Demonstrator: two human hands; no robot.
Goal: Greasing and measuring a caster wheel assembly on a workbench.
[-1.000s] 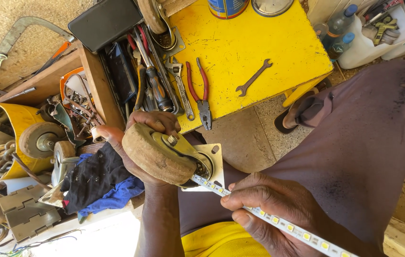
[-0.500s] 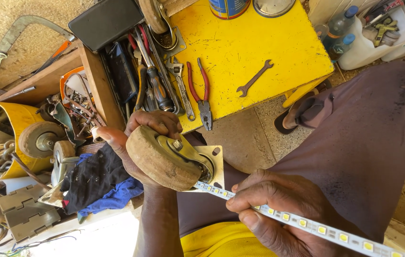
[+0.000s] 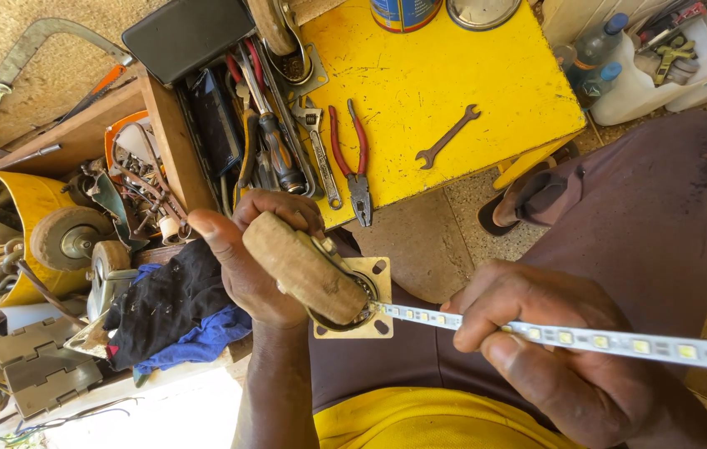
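My left hand (image 3: 258, 266) is closed around one caster (image 3: 312, 270); my right hand (image 3: 553, 349) pinches one LED strip (image 3: 620, 341), its end touching the caster's plate, over my lap. Far on the yellow surface (image 3: 453, 75): one wrench (image 3: 447, 136), one pair of pliers (image 3: 352, 162), two cans. Two loose wheels lie left. Floor speckled concrete.

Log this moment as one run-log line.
left hand: grips caster wheel | right hand: holds LED strip, tip at wheel hub | over lap
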